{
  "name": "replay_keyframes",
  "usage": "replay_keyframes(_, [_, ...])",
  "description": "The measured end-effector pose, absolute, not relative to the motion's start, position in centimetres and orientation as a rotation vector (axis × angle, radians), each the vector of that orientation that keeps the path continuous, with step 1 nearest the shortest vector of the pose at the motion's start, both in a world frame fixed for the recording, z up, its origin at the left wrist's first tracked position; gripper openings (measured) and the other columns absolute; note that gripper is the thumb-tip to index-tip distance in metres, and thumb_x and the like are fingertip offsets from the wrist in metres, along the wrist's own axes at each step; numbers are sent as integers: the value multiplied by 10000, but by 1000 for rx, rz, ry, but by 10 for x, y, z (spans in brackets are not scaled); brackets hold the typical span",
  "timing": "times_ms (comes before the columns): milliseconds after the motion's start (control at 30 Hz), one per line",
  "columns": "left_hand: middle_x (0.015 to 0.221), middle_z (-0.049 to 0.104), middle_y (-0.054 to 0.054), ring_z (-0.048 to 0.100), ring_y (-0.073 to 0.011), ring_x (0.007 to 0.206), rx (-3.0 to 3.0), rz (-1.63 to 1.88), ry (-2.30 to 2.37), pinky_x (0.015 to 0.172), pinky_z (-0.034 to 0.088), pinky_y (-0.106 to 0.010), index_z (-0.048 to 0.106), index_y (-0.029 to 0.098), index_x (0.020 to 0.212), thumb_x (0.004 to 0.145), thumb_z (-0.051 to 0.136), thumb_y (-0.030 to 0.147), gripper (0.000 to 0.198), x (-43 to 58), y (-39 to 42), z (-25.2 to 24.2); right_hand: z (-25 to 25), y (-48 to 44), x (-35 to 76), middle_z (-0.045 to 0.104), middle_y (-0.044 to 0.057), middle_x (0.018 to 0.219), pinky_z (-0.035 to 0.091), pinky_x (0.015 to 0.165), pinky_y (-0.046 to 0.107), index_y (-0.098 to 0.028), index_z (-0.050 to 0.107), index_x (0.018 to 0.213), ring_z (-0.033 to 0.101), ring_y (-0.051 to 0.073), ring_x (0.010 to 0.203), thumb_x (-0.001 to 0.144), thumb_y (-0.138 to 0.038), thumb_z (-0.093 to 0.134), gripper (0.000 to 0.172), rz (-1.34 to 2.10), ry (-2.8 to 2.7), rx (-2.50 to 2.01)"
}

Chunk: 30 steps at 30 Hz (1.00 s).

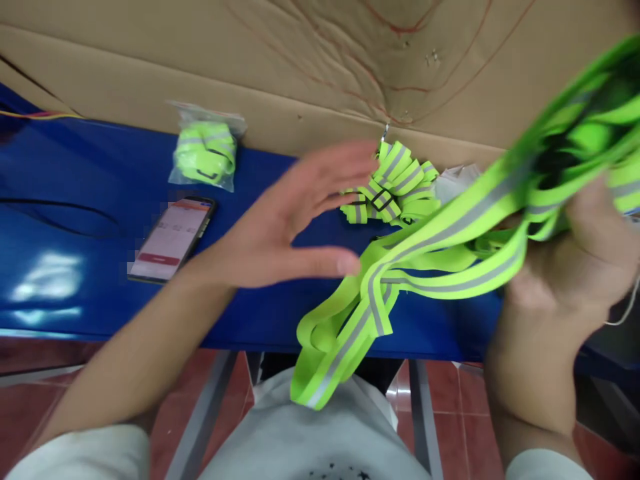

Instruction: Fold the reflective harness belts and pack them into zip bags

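**Listener:** What are your hands doing?

**Me:** My left hand [280, 227] hovers flat over the blue table [75, 200], fingers spread, holding nothing. My right hand [560, 267] is raised at the right edge of the view, fingers closed around a bunched neon-green reflective strap [450, 247]. The strap's loose loops trail down past the table's near edge toward my lap.

**Listener:** What else is on the table?

**Me:** A folded strap bundle [395, 187] lies just past my left fingertips. A bagged strap [205, 150] sits farther left against the cardboard [300, 67], with a phone [173, 239] in front of it, screen lit.

**Listener:** What could go wrong?

**Me:** I think the hanging loops could twist or tangle, since only one hand holds them. They might also snag the table edge. A wide sweep of my open hand could knock the folded bundle or push the phone.
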<state>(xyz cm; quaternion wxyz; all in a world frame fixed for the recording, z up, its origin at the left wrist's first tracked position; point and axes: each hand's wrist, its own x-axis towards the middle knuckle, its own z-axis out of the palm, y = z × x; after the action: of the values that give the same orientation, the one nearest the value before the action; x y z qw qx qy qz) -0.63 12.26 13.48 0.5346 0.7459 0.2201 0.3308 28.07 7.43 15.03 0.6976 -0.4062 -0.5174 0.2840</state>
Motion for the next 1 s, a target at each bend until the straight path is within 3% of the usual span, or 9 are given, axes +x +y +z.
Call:
replay_keyframes(100, [1467, 632, -13, 539, -285, 1426, 1347, 926, 230, 1169, 448, -381, 598, 333, 1425, 803, 849, 518, 696, 38, 134, 125, 138, 80, 258, 790, 26, 1159, 555, 1125, 533, -243, 767, 992, 715, 303, 1218, 823, -341, 841, 209, 763, -1105, -948])
replay_keyframes(200, [1213, 751, -76, 725, -292, 1121, 1132, 724, 312, 901, 604, -378, 663, 234, 1324, 791, 863, 499, 628, 65, 136, 100, 108, 87, 246, 775, -11, 1022, 640, 944, 448, -261, 693, 1023, 762, 229, 967, 790, -334, 868, 300, 801, -1035, -1042])
replay_keyframes(300, [1058, 773, -109, 752, -259, 867, 993, 588, 512, 699, 622, -360, 690, 164, 1252, 745, 892, 511, 647, 67, 126, 72, 72, 89, 242, 726, -45, 909, 633, 817, 353, -269, 650, 1012, 719, 173, 817, 762, -362, 889, 358, 806, -1047, -1177])
replay_keyframes(367, [1031, 780, -104, 748, -231, 840, 946, 561, 618, 732, 618, -349, 701, 146, 1220, 730, 918, 446, 614, 62, 118, 57, 53, 87, 238, 717, -40, 915, 614, 781, 327, -263, 639, 1019, 703, 168, 807, 754, -377, 892, 384, 865, -1029, -1245])
replay_keyframes(533, [1233, 764, -88, 720, -269, 1136, 1062, 647, 690, 944, 583, -362, 684, 184, 1289, 751, 907, 346, 604, 57, 101, 48, 44, 74, 222, 712, -8, 1011, 599, 844, 340, -257, 619, 1056, 707, 188, 914, 807, -405, 851, 371, 985, -960, -1275])
replay_keyframes(733, [1397, 680, -63, 616, -277, 1326, 1163, 755, 740, 1102, 498, -398, 712, 206, 1223, 862, 766, 274, 371, 61, 88, 51, 50, 66, 214, 699, -12, 1004, 598, 836, 340, -288, 572, 1143, 694, 190, 914, 841, -482, 813, 432, 959, -1161, -1350])
replay_keyframes(867, [1216, 739, -59, 667, -266, 1215, 1104, 670, 757, 997, 548, -385, 683, 206, 1260, 861, 768, 293, 418, 56, 88, 47, 44, 69, 218, 710, -25, 993, 600, 807, 329, -299, 593, 1121, 699, 182, 899, 807, -489, 845, 445, 1085, -1131, -1302])
replay_keyframes(1000, [1017, 756, -32, 713, -222, 983, 1054, 642, 704, 855, 565, -339, 707, 188, 1189, 848, 781, 286, 363, 53, 90, 47, 45, 71, 223, 727, -15, 1092, 615, 853, 365, -327, 610, 1224, 713, 213, 979, 747, -479, 892, 575, 1277, -1068, -1229])
